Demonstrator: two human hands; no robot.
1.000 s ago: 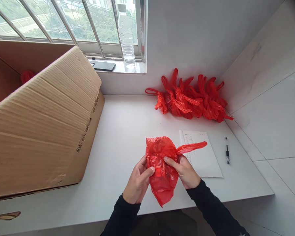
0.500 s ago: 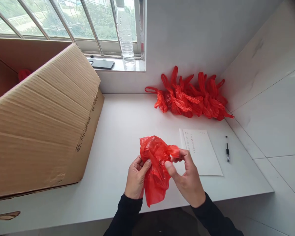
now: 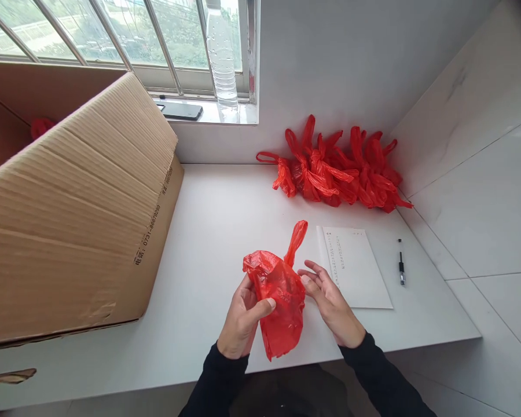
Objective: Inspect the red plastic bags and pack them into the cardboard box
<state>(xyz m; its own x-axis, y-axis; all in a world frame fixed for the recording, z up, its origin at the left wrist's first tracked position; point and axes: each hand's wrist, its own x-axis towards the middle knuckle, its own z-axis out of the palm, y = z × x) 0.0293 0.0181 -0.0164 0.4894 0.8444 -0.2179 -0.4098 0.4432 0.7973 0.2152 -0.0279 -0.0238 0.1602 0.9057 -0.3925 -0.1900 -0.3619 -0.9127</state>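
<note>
A crumpled red plastic bag (image 3: 282, 307) is held above the front edge of the white table. My left hand (image 3: 243, 315) grips its left side, thumb pressed on the front and fingers behind. One loop handle of the bag stands up toward the far side. At the bag's right edge is my right hand (image 3: 330, 298), its fingers apart and the thumb tip close to the plastic; whether it touches is unclear. Whatever the bag contains, if anything, does not show.
Several knotted red bags (image 3: 334, 174) lie against the back wall. A large cardboard box (image 3: 82, 226) stands at left, with something red inside. A paper pad (image 3: 360, 269) and a pen (image 3: 402, 269) lie at right. On the windowsill are a phone (image 3: 180, 110) and a water bottle (image 3: 222, 63).
My right hand has let go of the bunched handle, which now stands upright. The fingers have spread. My left hand still holds the bag, which has been turned and flattened somewhat.
</note>
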